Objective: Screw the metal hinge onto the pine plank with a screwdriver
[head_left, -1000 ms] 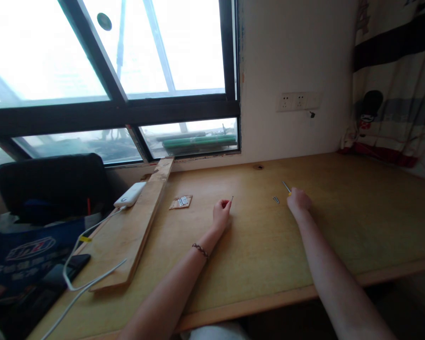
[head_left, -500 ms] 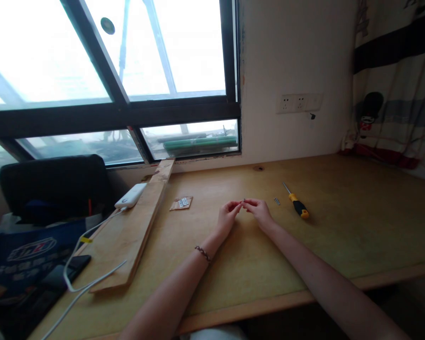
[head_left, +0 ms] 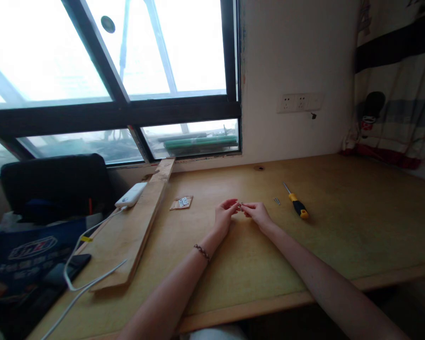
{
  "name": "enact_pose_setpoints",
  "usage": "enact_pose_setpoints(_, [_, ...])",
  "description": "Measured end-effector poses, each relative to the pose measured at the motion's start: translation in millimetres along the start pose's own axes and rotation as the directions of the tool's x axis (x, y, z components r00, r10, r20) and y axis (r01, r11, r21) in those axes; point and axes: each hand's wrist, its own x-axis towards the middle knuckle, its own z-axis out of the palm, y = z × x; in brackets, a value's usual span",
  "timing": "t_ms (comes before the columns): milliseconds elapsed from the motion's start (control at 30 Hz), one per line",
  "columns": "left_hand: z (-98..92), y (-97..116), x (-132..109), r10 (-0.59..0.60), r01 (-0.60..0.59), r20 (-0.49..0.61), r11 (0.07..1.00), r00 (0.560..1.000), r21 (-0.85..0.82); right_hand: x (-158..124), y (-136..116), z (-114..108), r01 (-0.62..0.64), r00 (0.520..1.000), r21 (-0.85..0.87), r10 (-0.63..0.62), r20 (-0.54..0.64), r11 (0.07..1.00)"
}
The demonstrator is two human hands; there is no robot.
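Observation:
My left hand (head_left: 224, 215) and my right hand (head_left: 257, 213) meet at the middle of the wooden desk (head_left: 340, 226), fingertips pinched together on a tiny metal piece, probably a screw, too small to name surely. A yellow-and-black screwdriver (head_left: 295, 201) lies on the desk to the right of my right hand, with a small screw (head_left: 276, 201) beside it. A small metal hinge on a scrap of wood (head_left: 181, 203) lies left of my left hand.
A long wooden plank (head_left: 138, 226) lies diagonally at the left with a white power bank (head_left: 130, 194) on it and a white cable (head_left: 92, 278) trailing off. A black chair (head_left: 53, 184) and a blue bag (head_left: 21, 255) stand at the far left. A window and wall sockets (head_left: 299, 101) lie behind.
My right hand let go of the screwdriver, which now lies on the desk, and moved left to meet my left hand. Both hands now pinch the small piece together.

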Motion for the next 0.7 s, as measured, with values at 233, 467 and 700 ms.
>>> enact_pose_setpoints(233, [-0.1, 1.4, -0.7, -0.025, 0.025, -0.004, 1.000, 1.000, -0.003, 4.4, 1.7, -4.8, 0.055, 0.998, -0.152, -0.052, 0.019, 0.987])
enact_pose_setpoints(467, [-0.4, 0.5, -1.8, -0.047, 0.049, 0.037, 0.997, 0.998, -0.062, -2.0, -8.9, -7.8, 0.235, 0.967, -0.490, -0.251, 0.034, 0.839])
enact_pose_setpoints(700, [1.5, -5.9, 3.2, -0.044, 0.050, 0.170, 0.998, 0.984, -0.035, 15.7, -29.0, -58.5, -0.069, 0.946, -0.807, -0.217, -0.239, 0.586])
